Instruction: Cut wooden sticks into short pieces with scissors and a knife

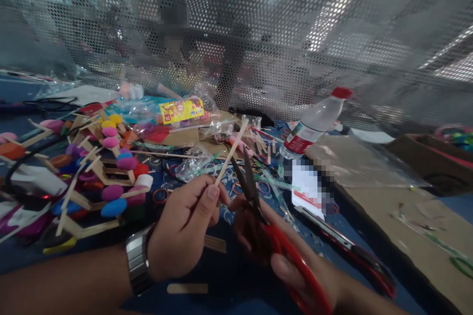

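My left hand, with a metal watch at its wrist, pinches the lower end of a thin wooden stick that points up and to the right. In my right hand is a pair of red-handled scissors, its dark blades slightly apart and pointing up beside the stick. The blades and the stick do not appear to touch. Below my hands a flat craft stick lies on the blue table, with more sticks partly hidden behind my left hand.
Stick-and-coloured-disc assemblies crowd the left. Behind are a yellow-labelled plastic packet and a tilted water bottle. A red utility knife lies at right, near cardboard and a brown box. Perforated metal stands at the back.
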